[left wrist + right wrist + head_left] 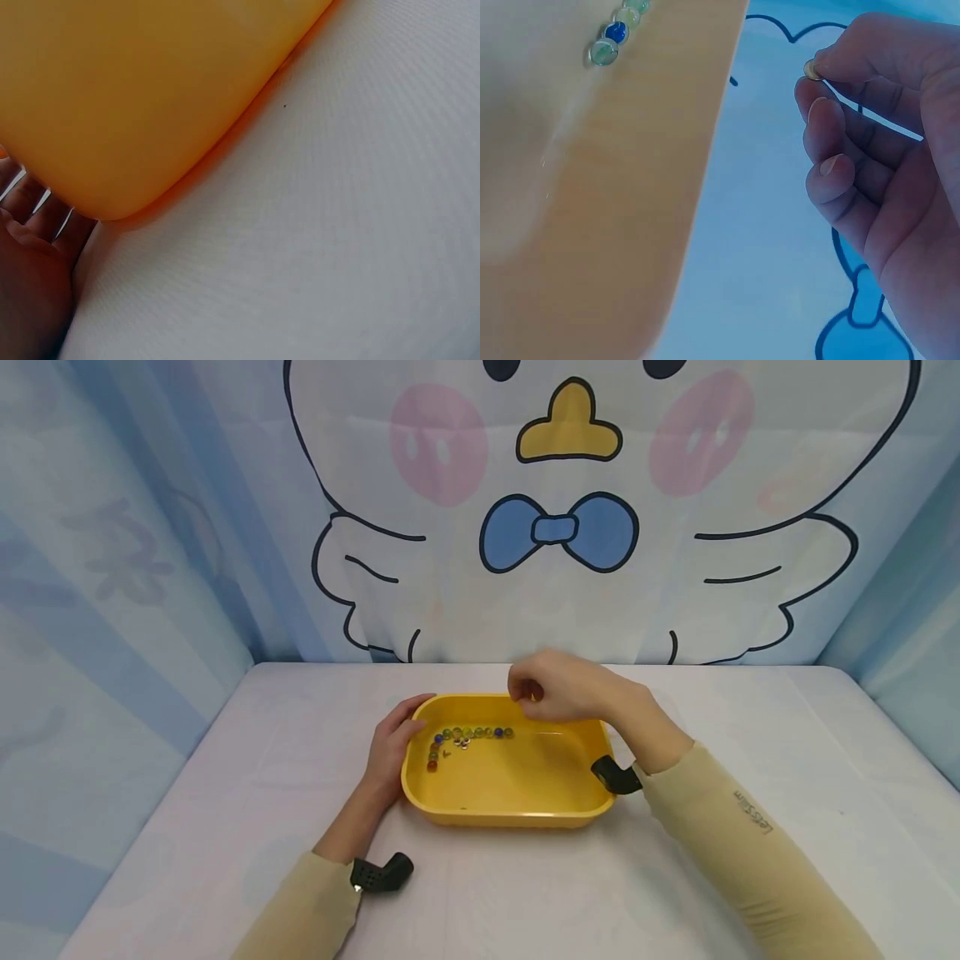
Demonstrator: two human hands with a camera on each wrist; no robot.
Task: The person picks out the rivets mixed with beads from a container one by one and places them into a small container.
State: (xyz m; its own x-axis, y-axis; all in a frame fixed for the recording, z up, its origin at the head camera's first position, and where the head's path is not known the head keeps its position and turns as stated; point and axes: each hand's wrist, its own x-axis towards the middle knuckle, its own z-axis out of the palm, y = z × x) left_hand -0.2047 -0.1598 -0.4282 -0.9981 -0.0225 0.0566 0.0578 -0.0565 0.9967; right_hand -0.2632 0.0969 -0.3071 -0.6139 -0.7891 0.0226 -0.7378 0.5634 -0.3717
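Note:
A yellow plastic tray (525, 785) stands on the table. My left hand (393, 745) holds its left end, thumb over the rim and fingers along the outside. Raised above the far rim, my right hand (558, 685) pinches a small gold-coloured piece (812, 70) between thumb and forefinger; its exact kind is hard to make out. Inside the tray, a bent row of glass marbles (468, 733) runs along the far wall and down the left side. Most look clear with yellow-green; the others are blue or reddish brown. Some tiny shiny metal pieces (463, 743) lie beside the row.
A white cloth (712, 827) covers the table around the tray. Behind it hangs a curtain (558, 602) printed with a cartoon figure, and pale blue curtains (112, 610) close in the sides. Each wrist carries a black camera mount (384, 872).

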